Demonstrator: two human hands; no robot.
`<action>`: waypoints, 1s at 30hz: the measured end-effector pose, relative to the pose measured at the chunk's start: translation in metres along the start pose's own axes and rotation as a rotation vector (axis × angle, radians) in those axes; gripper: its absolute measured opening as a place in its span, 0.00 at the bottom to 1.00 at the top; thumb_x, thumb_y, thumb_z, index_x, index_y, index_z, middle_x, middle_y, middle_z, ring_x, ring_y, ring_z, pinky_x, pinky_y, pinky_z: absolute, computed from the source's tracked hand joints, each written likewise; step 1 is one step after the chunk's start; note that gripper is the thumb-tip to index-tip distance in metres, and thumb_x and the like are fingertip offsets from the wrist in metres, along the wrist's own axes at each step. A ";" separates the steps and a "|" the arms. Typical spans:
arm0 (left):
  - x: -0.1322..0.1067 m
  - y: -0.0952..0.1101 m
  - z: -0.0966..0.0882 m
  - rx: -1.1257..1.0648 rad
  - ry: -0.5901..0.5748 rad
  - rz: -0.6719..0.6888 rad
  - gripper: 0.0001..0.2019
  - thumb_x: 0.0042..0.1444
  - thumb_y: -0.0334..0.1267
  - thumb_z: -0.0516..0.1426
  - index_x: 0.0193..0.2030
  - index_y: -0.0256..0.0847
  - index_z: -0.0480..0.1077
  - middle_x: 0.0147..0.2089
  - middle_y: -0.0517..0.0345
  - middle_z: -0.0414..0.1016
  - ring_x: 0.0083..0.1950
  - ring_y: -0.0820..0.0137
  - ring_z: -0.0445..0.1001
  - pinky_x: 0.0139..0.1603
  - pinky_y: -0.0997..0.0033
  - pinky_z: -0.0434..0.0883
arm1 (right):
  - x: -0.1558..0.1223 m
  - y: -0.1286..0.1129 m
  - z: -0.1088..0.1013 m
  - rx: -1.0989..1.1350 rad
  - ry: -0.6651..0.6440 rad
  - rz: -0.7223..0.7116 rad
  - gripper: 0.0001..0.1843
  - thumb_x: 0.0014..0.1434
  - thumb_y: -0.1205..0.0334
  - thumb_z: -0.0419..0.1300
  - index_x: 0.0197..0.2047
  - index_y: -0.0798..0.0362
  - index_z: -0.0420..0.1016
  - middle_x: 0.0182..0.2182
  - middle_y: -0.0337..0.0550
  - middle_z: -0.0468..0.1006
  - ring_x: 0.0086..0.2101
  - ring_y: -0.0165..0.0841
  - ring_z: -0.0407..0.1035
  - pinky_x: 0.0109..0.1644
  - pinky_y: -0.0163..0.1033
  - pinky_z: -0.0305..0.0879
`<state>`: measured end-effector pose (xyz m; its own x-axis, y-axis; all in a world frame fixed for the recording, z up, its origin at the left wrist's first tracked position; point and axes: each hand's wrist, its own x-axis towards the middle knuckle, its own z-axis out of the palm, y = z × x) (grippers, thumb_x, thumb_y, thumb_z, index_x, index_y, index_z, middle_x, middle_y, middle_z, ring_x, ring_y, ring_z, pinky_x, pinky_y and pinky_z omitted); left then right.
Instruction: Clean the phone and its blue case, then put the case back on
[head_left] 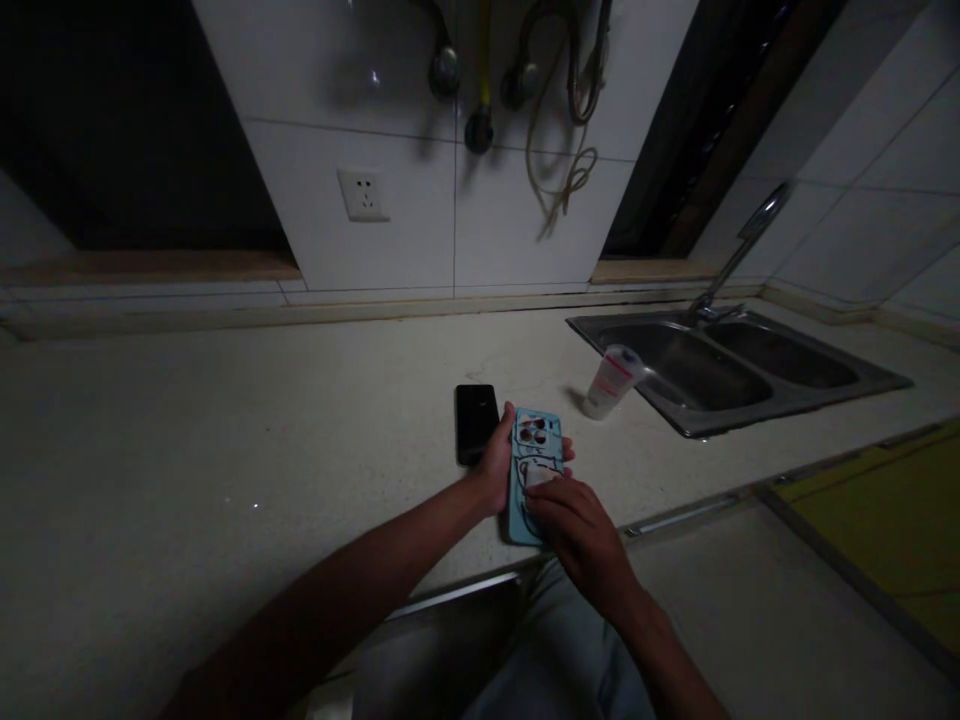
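Observation:
My left hand [496, 465] is wrapped round a phone in a light blue patterned case [523, 530], its back and camera lenses facing up. The thumb lies along the left edge, and fingertips show past the right edge. Pinched in my right hand [576, 525] is a small white piece, perhaps a tissue or wipe [538, 474], pressed against the back of the case. A second phone, black with a dark screen [475, 415], lies on the counter just beyond my left hand. To the right a clear plastic cup [611, 382] with red print stands on the counter.
The pale countertop [337, 420] runs along a tiled wall. At the right sits a steel double sink [675, 375] with a tall faucet [739, 255]. A wall socket [364, 195] and several pipes and valves are on the wall. A yellow cabinet front [877, 510] lies below the counter.

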<state>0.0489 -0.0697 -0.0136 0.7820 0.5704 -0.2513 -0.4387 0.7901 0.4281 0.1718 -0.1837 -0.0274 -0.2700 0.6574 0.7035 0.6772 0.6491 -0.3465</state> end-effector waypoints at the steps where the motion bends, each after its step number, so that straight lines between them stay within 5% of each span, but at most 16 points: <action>1: 0.000 0.000 0.000 0.006 -0.010 -0.007 0.40 0.63 0.66 0.40 0.45 0.27 0.76 0.39 0.36 0.81 0.36 0.58 0.80 0.42 0.59 0.74 | -0.007 0.001 -0.005 -0.017 -0.002 0.023 0.21 0.63 0.72 0.55 0.57 0.44 0.72 0.47 0.47 0.79 0.48 0.41 0.73 0.50 0.51 0.71; 8: 0.000 0.000 0.001 0.008 -0.070 -0.016 0.39 0.62 0.66 0.43 0.48 0.27 0.75 0.39 0.36 0.81 0.38 0.56 0.80 0.42 0.59 0.74 | -0.008 0.017 -0.030 -0.113 0.038 0.135 0.16 0.64 0.68 0.58 0.52 0.44 0.76 0.49 0.49 0.77 0.49 0.42 0.71 0.49 0.51 0.72; 18: -0.008 0.001 0.005 -0.040 -0.110 -0.012 0.33 0.64 0.62 0.46 0.50 0.31 0.75 0.39 0.41 0.81 0.40 0.57 0.81 0.47 0.59 0.74 | 0.036 0.020 -0.001 -0.113 0.206 0.214 0.17 0.60 0.71 0.57 0.48 0.46 0.79 0.43 0.49 0.75 0.46 0.43 0.68 0.47 0.51 0.69; 26: -0.011 0.011 0.003 -0.066 -0.097 0.010 0.33 0.65 0.61 0.45 0.50 0.32 0.74 0.40 0.41 0.81 0.41 0.57 0.81 0.47 0.57 0.74 | 0.061 0.041 -0.001 -0.035 0.260 0.312 0.12 0.60 0.66 0.56 0.43 0.48 0.79 0.43 0.48 0.78 0.46 0.42 0.71 0.48 0.51 0.69; 30: -0.011 0.012 0.004 -0.090 -0.053 0.015 0.30 0.66 0.59 0.46 0.49 0.32 0.75 0.39 0.42 0.81 0.41 0.57 0.81 0.48 0.58 0.74 | 0.062 0.028 0.007 -0.034 0.208 0.206 0.16 0.59 0.71 0.55 0.45 0.47 0.78 0.44 0.46 0.81 0.47 0.42 0.72 0.52 0.52 0.67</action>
<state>0.0370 -0.0679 -0.0020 0.7960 0.5719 -0.1983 -0.4868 0.7996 0.3516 0.1689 -0.1221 0.0017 0.0193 0.6792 0.7337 0.7270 0.4942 -0.4767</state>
